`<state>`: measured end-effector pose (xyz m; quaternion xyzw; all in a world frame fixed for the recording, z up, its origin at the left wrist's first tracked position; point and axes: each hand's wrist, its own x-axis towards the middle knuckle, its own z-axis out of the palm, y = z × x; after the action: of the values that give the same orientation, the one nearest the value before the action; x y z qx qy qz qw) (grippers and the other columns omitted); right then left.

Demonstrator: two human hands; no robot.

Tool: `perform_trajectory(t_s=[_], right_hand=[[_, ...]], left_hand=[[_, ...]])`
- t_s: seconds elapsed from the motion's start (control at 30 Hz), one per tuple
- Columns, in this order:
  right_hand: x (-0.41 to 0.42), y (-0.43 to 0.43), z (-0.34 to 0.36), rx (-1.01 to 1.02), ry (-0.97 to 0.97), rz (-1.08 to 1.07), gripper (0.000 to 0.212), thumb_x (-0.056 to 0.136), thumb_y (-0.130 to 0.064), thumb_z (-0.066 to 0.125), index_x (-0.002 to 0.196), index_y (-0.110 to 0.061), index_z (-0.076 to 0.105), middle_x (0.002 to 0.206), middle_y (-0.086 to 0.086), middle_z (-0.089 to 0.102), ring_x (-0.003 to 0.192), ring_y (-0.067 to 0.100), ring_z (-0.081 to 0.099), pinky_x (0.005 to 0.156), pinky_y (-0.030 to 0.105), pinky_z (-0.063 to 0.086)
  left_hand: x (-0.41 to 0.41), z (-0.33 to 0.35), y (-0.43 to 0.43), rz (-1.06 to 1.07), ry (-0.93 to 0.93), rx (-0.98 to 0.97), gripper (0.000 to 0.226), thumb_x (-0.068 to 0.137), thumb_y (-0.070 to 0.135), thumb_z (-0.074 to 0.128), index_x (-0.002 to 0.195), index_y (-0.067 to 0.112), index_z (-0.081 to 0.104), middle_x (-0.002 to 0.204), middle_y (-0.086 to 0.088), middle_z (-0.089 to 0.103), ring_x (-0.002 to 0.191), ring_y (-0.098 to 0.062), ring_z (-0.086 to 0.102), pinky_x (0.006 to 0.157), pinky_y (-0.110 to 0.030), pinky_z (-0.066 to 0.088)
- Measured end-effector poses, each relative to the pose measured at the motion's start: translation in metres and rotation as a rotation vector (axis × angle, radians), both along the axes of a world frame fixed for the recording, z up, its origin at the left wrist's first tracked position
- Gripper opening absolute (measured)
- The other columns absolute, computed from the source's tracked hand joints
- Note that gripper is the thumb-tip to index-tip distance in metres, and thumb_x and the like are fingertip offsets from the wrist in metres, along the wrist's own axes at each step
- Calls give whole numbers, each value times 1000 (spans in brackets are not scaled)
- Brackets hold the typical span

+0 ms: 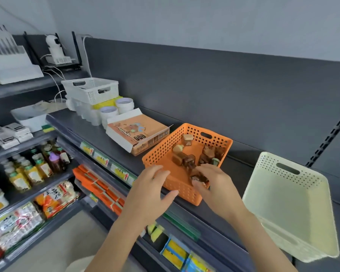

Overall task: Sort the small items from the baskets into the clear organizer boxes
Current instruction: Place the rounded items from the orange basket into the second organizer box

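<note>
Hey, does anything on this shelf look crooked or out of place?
The orange basket sits skewed to the front of the shelf, held by the left hand; the right hand pinches a brown item inside. The orange carton beside it has an open flap.

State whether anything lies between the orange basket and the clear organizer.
Yes. A printed box and two white rolls lie on the shelf between the orange basket and the organizer, and a white basket sits on the organizer.
</note>
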<state>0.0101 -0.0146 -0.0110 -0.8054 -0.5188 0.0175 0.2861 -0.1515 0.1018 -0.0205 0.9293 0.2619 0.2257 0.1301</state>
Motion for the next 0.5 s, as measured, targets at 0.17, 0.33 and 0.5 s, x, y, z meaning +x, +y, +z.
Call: perform_trajectory(t_s=[0.17, 0.33, 0.5], right_hand=[[16, 23, 0, 5, -9, -58, 41, 92, -28, 57, 132, -18, 53, 135, -5, 51, 117, 11, 52, 94, 17, 39], [40, 45, 0, 49, -11, -108, 41, 93, -27, 57, 132, -18, 52, 137, -3, 50, 119, 13, 52, 96, 21, 42], [62, 59, 3, 71, -7, -151, 44, 93, -28, 56, 135, -17, 50, 138, -4, 49, 126, 11, 46, 99, 17, 35]], left_hand=[[25, 5, 31, -50, -2, -9, 59, 90, 51, 51, 140, 23, 41, 148, 9, 29, 137, -5, 23, 112, -26, 26], [53, 6, 52, -106, 57, -9, 56, 90, 50, 52, 140, 27, 41, 147, 13, 29, 135, -4, 25, 109, -23, 26], [89, 9, 81, -183, 127, 22, 55, 90, 47, 54, 140, 29, 41, 146, 14, 30, 134, -4, 28, 108, -24, 28]])
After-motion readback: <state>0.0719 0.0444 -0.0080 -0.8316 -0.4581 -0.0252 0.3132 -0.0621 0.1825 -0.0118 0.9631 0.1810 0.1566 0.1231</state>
